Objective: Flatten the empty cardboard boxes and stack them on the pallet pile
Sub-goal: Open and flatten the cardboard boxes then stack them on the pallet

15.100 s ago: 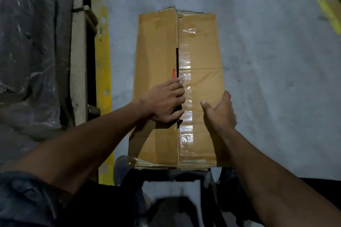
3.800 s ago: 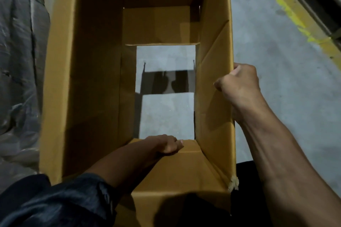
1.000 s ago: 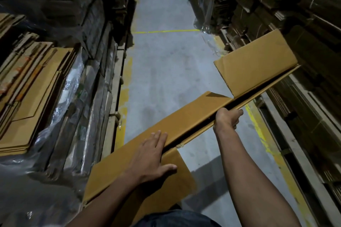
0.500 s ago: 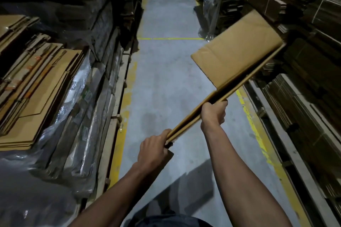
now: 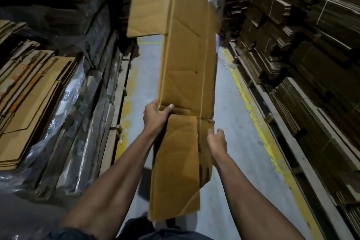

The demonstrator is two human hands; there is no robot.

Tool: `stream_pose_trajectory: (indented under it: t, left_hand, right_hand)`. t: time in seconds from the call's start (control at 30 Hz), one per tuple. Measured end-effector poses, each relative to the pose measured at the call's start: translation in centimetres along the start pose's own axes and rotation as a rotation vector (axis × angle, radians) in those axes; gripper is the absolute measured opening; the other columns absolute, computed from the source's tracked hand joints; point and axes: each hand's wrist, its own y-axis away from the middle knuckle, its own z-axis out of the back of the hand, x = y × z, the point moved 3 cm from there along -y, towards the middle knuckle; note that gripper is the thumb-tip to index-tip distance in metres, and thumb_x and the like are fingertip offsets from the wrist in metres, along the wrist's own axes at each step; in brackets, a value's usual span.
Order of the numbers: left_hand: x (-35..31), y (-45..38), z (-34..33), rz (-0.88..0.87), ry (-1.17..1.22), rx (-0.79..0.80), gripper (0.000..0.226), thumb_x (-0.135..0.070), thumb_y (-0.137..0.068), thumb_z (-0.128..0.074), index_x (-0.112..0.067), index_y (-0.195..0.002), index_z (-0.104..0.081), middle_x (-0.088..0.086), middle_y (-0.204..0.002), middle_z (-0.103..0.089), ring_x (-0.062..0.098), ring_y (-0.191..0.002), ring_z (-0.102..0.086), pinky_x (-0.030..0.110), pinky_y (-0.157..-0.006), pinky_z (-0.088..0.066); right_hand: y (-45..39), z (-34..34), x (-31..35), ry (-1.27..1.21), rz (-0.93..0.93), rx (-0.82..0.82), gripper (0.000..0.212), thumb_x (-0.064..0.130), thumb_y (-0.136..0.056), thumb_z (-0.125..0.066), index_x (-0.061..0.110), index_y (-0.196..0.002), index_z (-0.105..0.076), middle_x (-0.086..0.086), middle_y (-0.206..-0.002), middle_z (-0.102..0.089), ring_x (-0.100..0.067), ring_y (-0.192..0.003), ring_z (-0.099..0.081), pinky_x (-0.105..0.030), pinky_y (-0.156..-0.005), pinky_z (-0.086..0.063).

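- the box (image 5: 187, 76) is fully collapsed now, where a few seconds ago it was an open tube you reached inside; you hold it up on end in the middle of the aisle, its broad face towards you, top edge out of view above and one flap hanging low near your waist. flattening looks done, so stacking is what remains.
- half a second ago the flat card slanted up to your right, edge-on; now it stands close to upright and square in front of you. that reads as you swinging it round to carry or toss it.
- the pile of flat cardboard (image 5: 33, 107) sits on your left behind loose plastic wrap (image 5: 72, 103), well apart from the box. that looks like the place to lay it, so you need to turn left.
- your left hand (image 5: 155, 119) has shifted from the bottom end to the left edge of the box, thumb over the front, fingers clamped round the edge.
- your right hand (image 5: 217, 142) has left its grip on the upper edge; it is now beside the lower right edge, fingers loosely curled. whether it touches the card, i cannot tell.
- with perhaps one hand carrying, the tall sheet may flop or twist; get the right hand back on first.
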Motion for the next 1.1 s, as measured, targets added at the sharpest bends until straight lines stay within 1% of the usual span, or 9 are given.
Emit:
stream_pose_trajectory:
  t: [0.1,0.23,0.3,0.37,0.47,0.6,0.73,0.9,1.1]
  left_hand:
    - [-0.9,-1.9,0.2,0.054,0.128,-0.027,0.038,-0.035,-0.074,-0.081,-0.014,-0.103,-0.067,0.009,-0.098,-0.072,0.028,-0.091,-0.07,0.05,-0.086,-0.058]
    - [-1.1,-6.0,-0.1,0.185,0.352,-0.047,0.024,-0.011,-0.088,-0.075,-0.001,-0.106,-0.064,0.009,-0.088,-0.068,0.022,-0.074,-0.066,0.042,-0.078,-0.057]
    - [-0.5,-8.7,-0.2,0.258,0.453,-0.032,0.023,-0.009,-0.088,-0.074,0.0,-0.105,-0.063,0.008,-0.086,-0.068,0.02,-0.072,-0.066,0.038,-0.074,-0.056]
    - [0.5,-11.2,-0.1,0.339,0.535,-0.008,0.026,-0.009,-0.088,-0.074,0.002,-0.109,-0.063,0.012,-0.093,-0.069,0.023,-0.077,-0.067,0.037,-0.073,-0.057]
    - [2.8,-16.4,0.0,0.459,0.591,0.047,0.031,-0.013,-0.087,-0.075,0.003,-0.112,-0.065,0.017,-0.108,-0.069,0.028,-0.09,-0.069,0.046,-0.084,-0.057]
    - [6.9,-23.7,-0.5,0.581,0.599,0.098,0.051,-0.026,-0.083,-0.08,-0.001,-0.123,-0.063,0.019,-0.118,-0.069,0.036,-0.102,-0.07,0.056,-0.09,-0.055]
    - [7.3,-26.6,-0.2,0.671,0.591,0.112,0.052,-0.034,-0.083,-0.078,-0.002,-0.121,-0.062,0.02,-0.118,-0.069,0.036,-0.101,-0.07,0.059,-0.09,-0.054]
    - [5.7,-26.5,0.0,0.727,0.564,0.112,0.052,-0.042,-0.087,-0.072,-0.003,-0.12,-0.059,0.015,-0.118,-0.068,0.031,-0.105,-0.068,0.052,-0.086,-0.055]
    - [5.7,-26.4,-0.7,0.786,0.512,0.149,0.036,-0.041,-0.095,-0.062,-0.006,-0.104,-0.058,0.013,-0.088,-0.068,0.028,-0.089,-0.064,0.047,-0.087,-0.05]
  right_hand:
    - [-0.9,0.3,-4.4,-0.06,-0.182,0.017,0.053,0.033,-0.101,-0.052,0.005,-0.144,-0.038,-0.02,-0.142,-0.05,-0.04,-0.127,-0.049,-0.045,-0.105,-0.043]
    - [-3.7,-0.3,-9.5,-0.338,-0.399,-0.001,0.082,0.041,-0.078,-0.077,0.0,-0.138,-0.04,-0.022,-0.127,-0.059,-0.041,-0.109,-0.06,-0.054,-0.091,-0.053]
    - [-1.6,0.0,-7.4,-0.582,-0.469,0.018,0.056,0.032,-0.09,-0.073,-0.003,-0.126,-0.049,-0.018,-0.108,-0.069,-0.032,-0.088,-0.067,-0.042,-0.063,-0.058]
    - [-2.0,-0.4,-6.3,-0.779,-0.464,0.063,0.03,0.027,-0.095,-0.066,0.0,-0.108,-0.061,-0.013,-0.076,-0.073,-0.023,-0.058,-0.069,-0.028,-0.04,-0.05]
    - [-4.0,-2.1,-3.5,-1.129,-0.458,0.006,0.02,0.017,-0.092,-0.07,0.011,-0.111,-0.066,-0.012,-0.086,-0.076,-0.027,-0.074,-0.073,-0.043,-0.062,-0.059]
    - [-6.0,-3.8,0.7,-1.269,-0.428,-0.012,0.017,0.013,-0.091,-0.071,0.01,-0.107,-0.067,-0.016,-0.093,-0.076,-0.031,-0.092,-0.071,-0.052,-0.088,-0.055]
    - [-8.2,-5.2,3.7,-1.289,-0.462,-0.072,0.037,0.002,-0.092,-0.064,0.001,-0.129,-0.058,-0.022,-0.112,-0.071,-0.037,-0.096,-0.072,-0.052,-0.078,-0.06]
    - [-11.0,-5.9,6.2,-1.278,-0.408,-0.029,0.031,-0.003,-0.096,-0.054,-0.003,-0.127,-0.054,-0.024,-0.109,-0.068,-0.038,-0.1,-0.066,-0.054,-0.089,-0.051]
    - [-13.5,-7.0,8.1,-1.21,-0.417,-0.085,0.039,-0.01,-0.091,-0.055,-0.002,-0.129,-0.055,-0.026,-0.113,-0.068,-0.04,-0.096,-0.068,-0.048,-0.064,-0.057]
